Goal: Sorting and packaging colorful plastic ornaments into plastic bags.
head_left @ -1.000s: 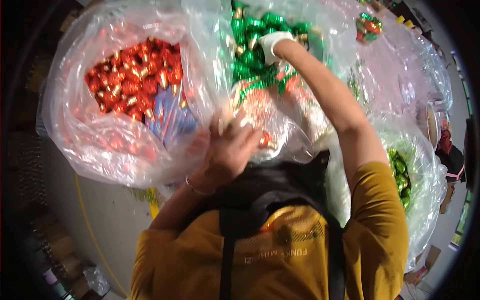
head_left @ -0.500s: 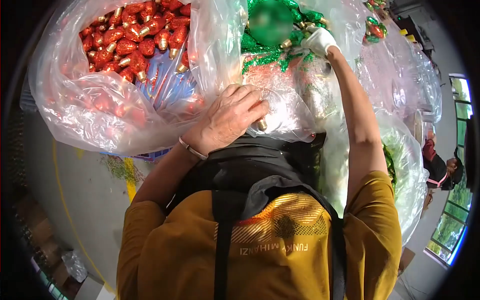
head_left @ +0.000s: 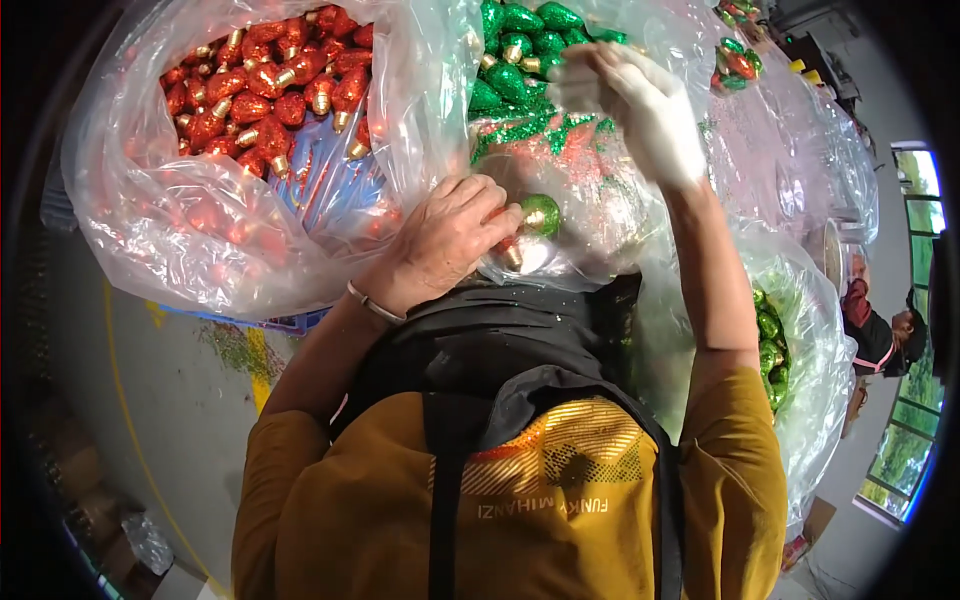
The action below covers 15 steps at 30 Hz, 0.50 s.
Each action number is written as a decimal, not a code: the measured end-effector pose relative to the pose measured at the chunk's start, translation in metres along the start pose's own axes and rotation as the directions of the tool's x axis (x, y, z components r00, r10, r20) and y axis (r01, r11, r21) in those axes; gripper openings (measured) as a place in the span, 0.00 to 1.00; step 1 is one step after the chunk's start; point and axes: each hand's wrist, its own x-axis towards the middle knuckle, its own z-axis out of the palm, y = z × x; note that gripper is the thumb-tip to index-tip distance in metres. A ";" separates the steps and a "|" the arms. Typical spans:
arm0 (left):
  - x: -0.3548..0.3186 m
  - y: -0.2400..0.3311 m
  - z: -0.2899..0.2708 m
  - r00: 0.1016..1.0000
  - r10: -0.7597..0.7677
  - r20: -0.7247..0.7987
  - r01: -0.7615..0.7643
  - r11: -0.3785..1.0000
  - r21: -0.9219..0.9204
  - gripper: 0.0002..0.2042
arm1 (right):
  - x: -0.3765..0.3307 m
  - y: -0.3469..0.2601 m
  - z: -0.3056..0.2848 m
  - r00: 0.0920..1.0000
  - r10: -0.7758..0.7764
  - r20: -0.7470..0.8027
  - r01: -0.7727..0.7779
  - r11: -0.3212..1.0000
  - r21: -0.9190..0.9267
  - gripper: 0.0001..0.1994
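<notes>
My bare left hand has its fingers curled round a red glitter bulb ornament, whose gold screw base pokes out below the fingertips. A green glitter bulb ornament shows just beyond those fingertips, over clear plastic; whether the hand touches it I cannot tell. My right hand wears a white glove and is raised near the opened bag of green bulbs. Motion smears its fingers, so whether they hold anything is unclear.
At the left a large clear bag holds many red glitter bulbs. Another bag with light green bulbs stands beside my right arm. Mixed red and green pieces lie at the far right. Another person is at the right edge.
My right hand has pulled back from the green bulbs toward me, and its fingers are now blurred. A green bulb now shows beside my left hand, which still grips the red one.
</notes>
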 end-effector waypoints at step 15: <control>-0.006 0.002 -0.005 0.999 -0.036 0.039 0.037 0.999 -0.002 0.13 | 0.059 0.032 -0.018 0.991 0.023 0.132 0.002 0.983 -0.184 0.25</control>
